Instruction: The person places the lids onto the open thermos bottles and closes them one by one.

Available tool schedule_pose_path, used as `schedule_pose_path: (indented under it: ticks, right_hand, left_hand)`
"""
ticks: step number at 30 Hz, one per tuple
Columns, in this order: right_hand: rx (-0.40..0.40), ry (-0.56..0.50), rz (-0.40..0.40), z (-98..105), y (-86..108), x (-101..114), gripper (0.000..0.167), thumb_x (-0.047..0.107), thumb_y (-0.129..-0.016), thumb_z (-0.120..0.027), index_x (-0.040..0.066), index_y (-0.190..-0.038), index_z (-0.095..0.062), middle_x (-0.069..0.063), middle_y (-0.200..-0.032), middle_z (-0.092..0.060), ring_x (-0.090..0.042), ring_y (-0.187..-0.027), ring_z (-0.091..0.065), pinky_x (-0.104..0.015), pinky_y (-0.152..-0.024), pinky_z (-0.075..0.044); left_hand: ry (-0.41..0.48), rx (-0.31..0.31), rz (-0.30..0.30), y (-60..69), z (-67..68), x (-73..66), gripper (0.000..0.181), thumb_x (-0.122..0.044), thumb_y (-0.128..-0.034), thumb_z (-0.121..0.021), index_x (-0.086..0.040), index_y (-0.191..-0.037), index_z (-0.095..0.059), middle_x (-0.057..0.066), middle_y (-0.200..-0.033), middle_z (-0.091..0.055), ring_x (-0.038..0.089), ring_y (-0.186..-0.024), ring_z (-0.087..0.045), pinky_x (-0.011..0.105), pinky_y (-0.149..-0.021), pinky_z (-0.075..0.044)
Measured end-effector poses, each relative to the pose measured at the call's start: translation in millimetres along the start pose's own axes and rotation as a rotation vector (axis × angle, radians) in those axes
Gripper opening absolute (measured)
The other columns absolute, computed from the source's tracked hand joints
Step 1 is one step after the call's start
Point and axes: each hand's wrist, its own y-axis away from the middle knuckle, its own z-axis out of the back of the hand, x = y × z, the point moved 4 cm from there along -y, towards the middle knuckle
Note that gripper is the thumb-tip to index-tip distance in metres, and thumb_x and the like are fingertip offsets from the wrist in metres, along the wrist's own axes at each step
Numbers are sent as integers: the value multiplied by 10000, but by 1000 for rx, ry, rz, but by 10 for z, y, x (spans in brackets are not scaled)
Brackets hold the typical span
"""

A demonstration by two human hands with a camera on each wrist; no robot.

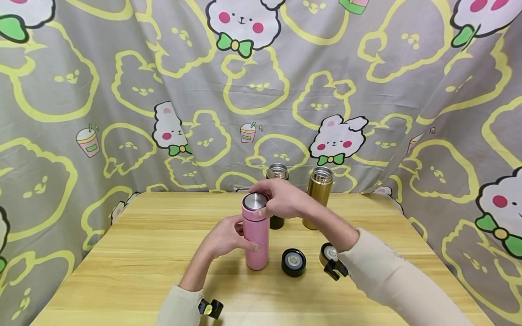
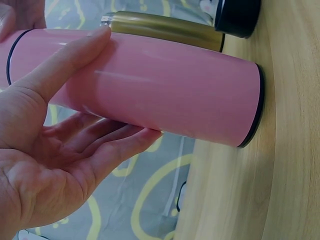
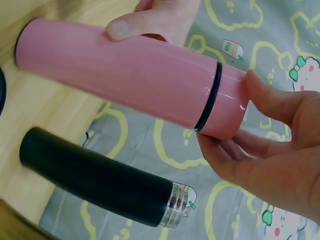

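Observation:
A pink bottle [image 1: 257, 240] stands upright on the table, its pink lid with a silver top [image 1: 255, 201] on it. The left hand [image 1: 224, 236] grips the bottle's body from the left, thumb in front; in the left wrist view the left hand [image 2: 65, 145] has its thumb along one side and fingers on the other. The right hand [image 1: 281, 198] holds the lid from above and the right. In the right wrist view the right hand [image 3: 270, 135] pinches the pink lid [image 3: 229, 102] between thumb and fingers, just above a dark ring.
Behind the hands stand a black bottle [image 3: 95, 175] and a gold bottle [image 1: 320, 188], both without lids. A black lid [image 1: 293, 262] lies right of the pink bottle, and another lid [image 1: 329, 252] lies near the right sleeve. A patterned curtain [image 1: 261, 90] hangs behind the table [image 1: 163, 253].

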Motion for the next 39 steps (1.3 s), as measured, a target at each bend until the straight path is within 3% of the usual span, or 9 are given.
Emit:
schedule_pose_path:
  ticks: [7, 15, 20, 24, 30, 34, 39]
  right_hand:
    - [-140, 110, -55, -30, -11, -13, 558, 424, -741, -884, 75, -1095, -631, -57, -983, -645, -200, -880, -604, -309, -745, -506]
    - [-125, 101, -73, -38, 1, -26, 620, 459, -740, -884, 70, -1127, -595, -64, -1020, -615, -202, -911, -585, -309, -749, -495]
    - [-57, 73, -78, -28, 1, -11, 653, 418, -768, -877, 38, -1201, -569, -85, -1091, -603, -207, -967, -582, -321, -790, -505]
    - [27, 37, -42, 2, -9, 36, 721, 340, -801, -859, -24, -1329, -527, -150, -1231, -612, -236, -1081, -605, -364, -911, -529]
    - [136, 7, -5, 34, 9, 102, 670, 132, -835, -794, 20, -1431, -509, -140, -1341, -612, -244, -1175, -610, -410, -1034, -494]
    - [157, -3, 18, 37, 8, 103, 639, 38, -836, -749, 49, -1437, -534, -115, -1326, -634, -232, -1168, -619, -400, -1028, -499]
    - [113, -5, 37, 29, 1, 71, 605, 50, -823, -774, 58, -1398, -585, -91, -1286, -668, -213, -1136, -639, -393, -1010, -512]
  left_hand:
    - [0, -6, -7, 4, 3, -5, 604, -265, -669, -934, -161, -1210, -686, 20, -1105, -750, 154, -1022, -702, 364, -874, -571]
    - [8, -4, 5, 13, 5, -16, 638, -263, -667, -938, -179, -1244, -678, 22, -1124, -746, 162, -1038, -702, 367, -876, -571]
    - [24, 3, 22, 15, 6, -16, 670, -259, -667, -939, -182, -1274, -667, 34, -1155, -735, 184, -1070, -697, 380, -891, -571]
    - [22, 1, 29, 9, 11, -16, 683, -256, -664, -940, -171, -1282, -662, 44, -1172, -729, 200, -1092, -691, 394, -905, -571]
    - [-6, 0, 20, 1, 15, -7, 624, -266, -670, -943, -165, -1226, -679, 27, -1144, -741, 181, -1065, -696, 389, -905, -566]
    - [-10, -3, 19, -1, 18, -1, 619, -270, -670, -945, -167, -1221, -682, 22, -1132, -744, 169, -1050, -698, 392, -902, -564]
    - [-6, -2, 18, -4, 13, 8, 626, -274, -667, -949, -171, -1224, -683, 20, -1123, -749, 161, -1039, -703, 390, -900, -564]
